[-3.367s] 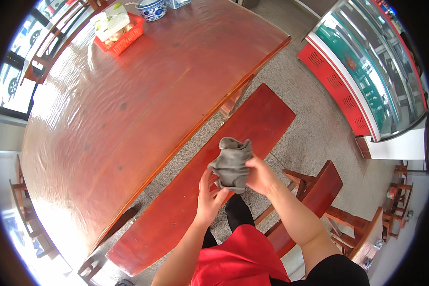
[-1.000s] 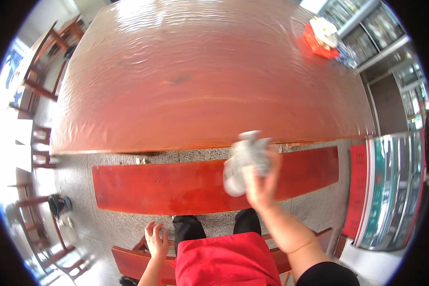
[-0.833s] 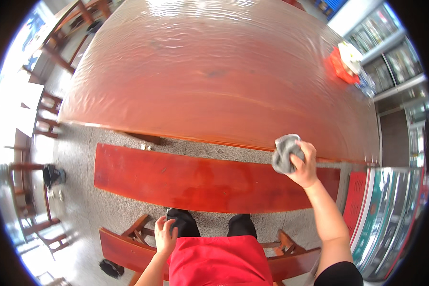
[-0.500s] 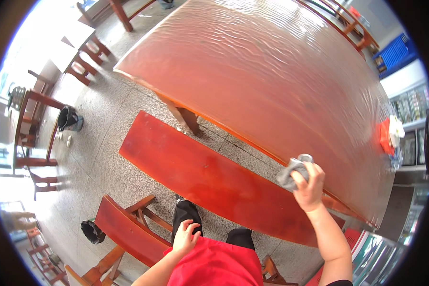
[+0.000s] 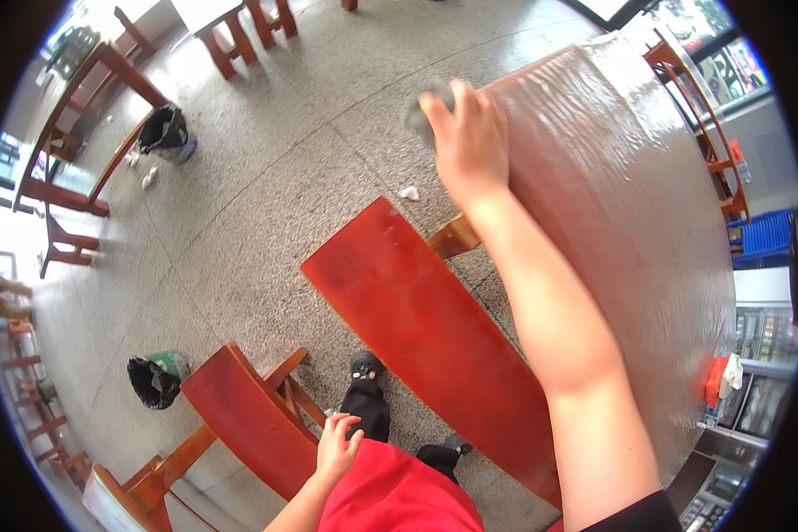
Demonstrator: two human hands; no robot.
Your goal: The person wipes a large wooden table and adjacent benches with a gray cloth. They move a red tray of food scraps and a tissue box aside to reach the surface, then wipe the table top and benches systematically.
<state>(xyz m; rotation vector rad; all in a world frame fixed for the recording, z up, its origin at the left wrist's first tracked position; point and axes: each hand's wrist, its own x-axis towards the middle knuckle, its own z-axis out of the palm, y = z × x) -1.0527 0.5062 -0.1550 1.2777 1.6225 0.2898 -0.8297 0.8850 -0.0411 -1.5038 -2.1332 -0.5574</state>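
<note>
My right hand (image 5: 472,142), arm stretched far out, is closed around a grey cloth (image 5: 421,113), blurred by motion. Cloth and hand are at the left edge of a long reddish table (image 5: 629,222) covered with clear, wrinkled plastic sheeting. Part of the table is hidden behind my forearm. My left hand (image 5: 337,448) hovers over my lap beside the red apron (image 5: 399,492), its fingers loosely apart and nothing visible in them. Between me and the table stands a red wooden bench (image 5: 434,328).
Another red bench (image 5: 244,417) is at my lower left, beside a black-lined bin (image 5: 157,379). A second lined bin (image 5: 166,135) stands farther left, near crumpled tissues (image 5: 149,178). An orange tissue pack (image 5: 716,381) sits at the table's right side. Blue plastic chairs (image 5: 762,238) are beyond.
My right hand has swept the cloth from the table's near right edge to its far left edge. The view has turned left. My left hand stays near my lap.
</note>
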